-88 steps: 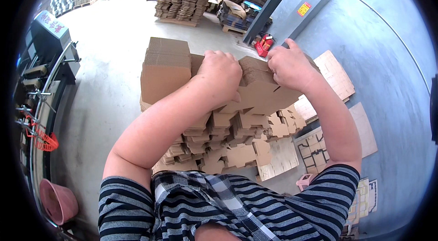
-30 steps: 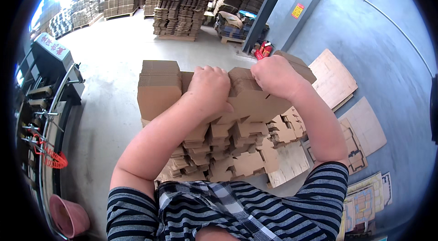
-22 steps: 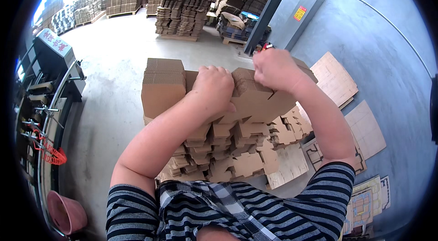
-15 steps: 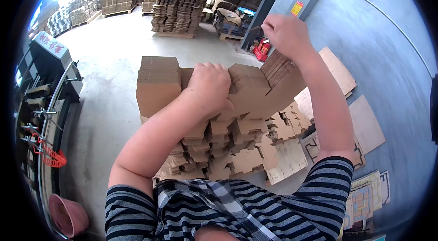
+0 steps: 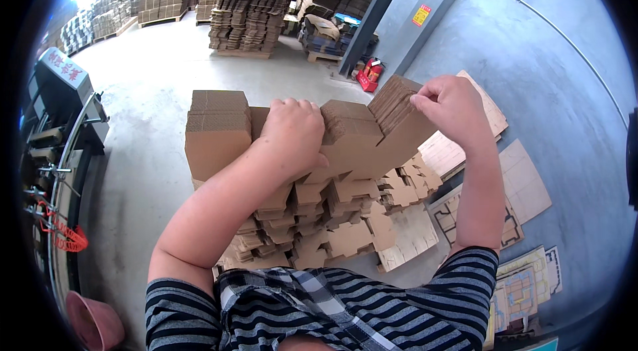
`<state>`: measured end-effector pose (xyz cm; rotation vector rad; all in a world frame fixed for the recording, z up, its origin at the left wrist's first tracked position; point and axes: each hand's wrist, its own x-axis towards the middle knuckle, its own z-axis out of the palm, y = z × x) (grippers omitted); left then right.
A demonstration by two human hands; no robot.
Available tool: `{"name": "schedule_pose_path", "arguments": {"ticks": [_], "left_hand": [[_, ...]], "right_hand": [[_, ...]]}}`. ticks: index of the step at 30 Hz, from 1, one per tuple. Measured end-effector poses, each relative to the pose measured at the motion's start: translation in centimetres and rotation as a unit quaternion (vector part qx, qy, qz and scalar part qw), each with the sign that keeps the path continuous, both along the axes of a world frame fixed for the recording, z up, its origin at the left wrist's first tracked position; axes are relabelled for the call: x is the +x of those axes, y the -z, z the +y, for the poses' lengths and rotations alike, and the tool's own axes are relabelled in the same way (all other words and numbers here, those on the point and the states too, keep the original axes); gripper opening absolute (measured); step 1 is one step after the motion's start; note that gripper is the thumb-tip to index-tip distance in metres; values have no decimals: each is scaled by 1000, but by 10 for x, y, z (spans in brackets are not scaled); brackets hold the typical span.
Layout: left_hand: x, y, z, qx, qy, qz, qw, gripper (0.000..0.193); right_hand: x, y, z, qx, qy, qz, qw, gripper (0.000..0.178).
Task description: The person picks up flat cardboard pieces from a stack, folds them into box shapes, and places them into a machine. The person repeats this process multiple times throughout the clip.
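Note:
A thick bundle of die-cut brown cardboard blanks [image 5: 218, 153] stands on edge in front of me, its notched flaps upward. My left hand [image 5: 292, 130] lies over the bundle's middle, fingers curled over the top and thumb on the near face. At the bundle's right end, my right hand [image 5: 455, 110] is closed in a pinch beside the upper corner of the tall flaps [image 5: 397, 102]. Whatever is between its fingertips is too small to make out. Beneath the bundle, more flat blanks [image 5: 352, 239] lie in uneven piles.
Wooden boards [image 5: 525, 181] and cutting-die panels [image 5: 528, 284] lean along the right wall. A red fire extinguisher [image 5: 370, 75] stands by the grey column [image 5: 379, 15]. At left are a machine [image 5: 63, 95] and a pink bucket [image 5: 94, 323]. Palletised cardboard stacks [image 5: 249, 9] stand behind.
My right hand has come down from above the bundle to its right upper corner. My left hand keeps its hold on the middle. The whole view has shifted slightly.

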<state>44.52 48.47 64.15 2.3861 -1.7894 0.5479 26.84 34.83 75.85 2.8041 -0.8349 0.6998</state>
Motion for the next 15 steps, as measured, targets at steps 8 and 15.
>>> {"name": "schedule_pose_path", "arguments": {"ticks": [8, 15], "left_hand": [[-3, -4, 0, 6, 1, 8, 1000, 77], [-1, -2, -3, -2, 6, 14, 1000, 77]], "right_hand": [[-3, 27, -22, -166, -44, -102, 980, 18], [12, 2, -42, 25, -100, -212, 972, 16]]}}
